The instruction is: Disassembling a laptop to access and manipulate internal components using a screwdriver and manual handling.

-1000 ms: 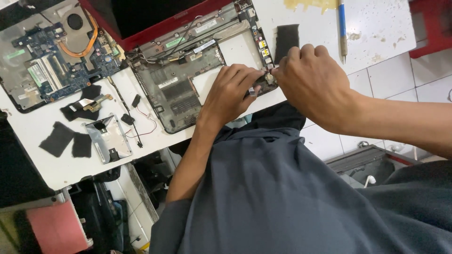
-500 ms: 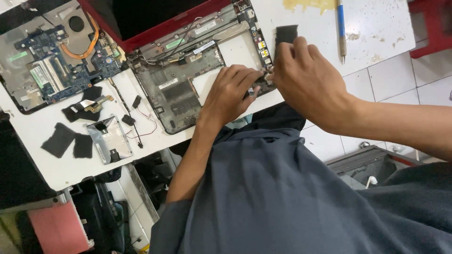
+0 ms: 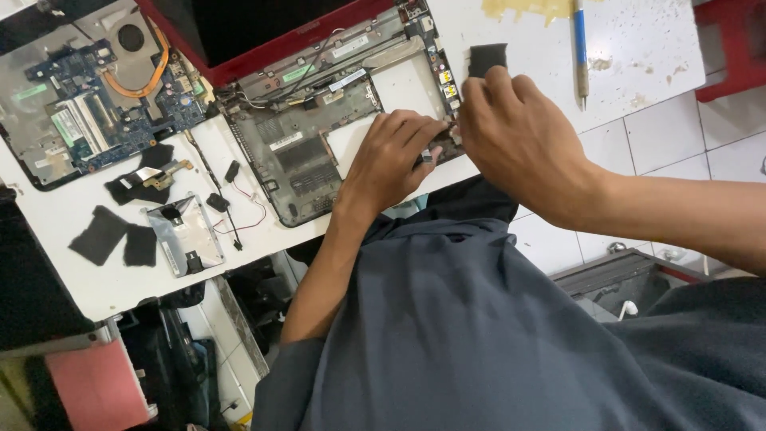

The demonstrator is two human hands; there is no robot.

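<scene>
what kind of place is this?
Probably a small electronics repair bench. A red laptop's opened base lies on a stained white table, with a bare blue circuit board beside it. Both hands, left and right, work at the base's corner. Tiled floor below.

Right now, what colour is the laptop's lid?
Red; the laptop's lid shows it along its edge in the head view.

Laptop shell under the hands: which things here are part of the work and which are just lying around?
In use:
left hand
right hand
opened laptop shell
small part at its corner

Lying about:
circuit board
metal bracket
black pads
pen
</scene>
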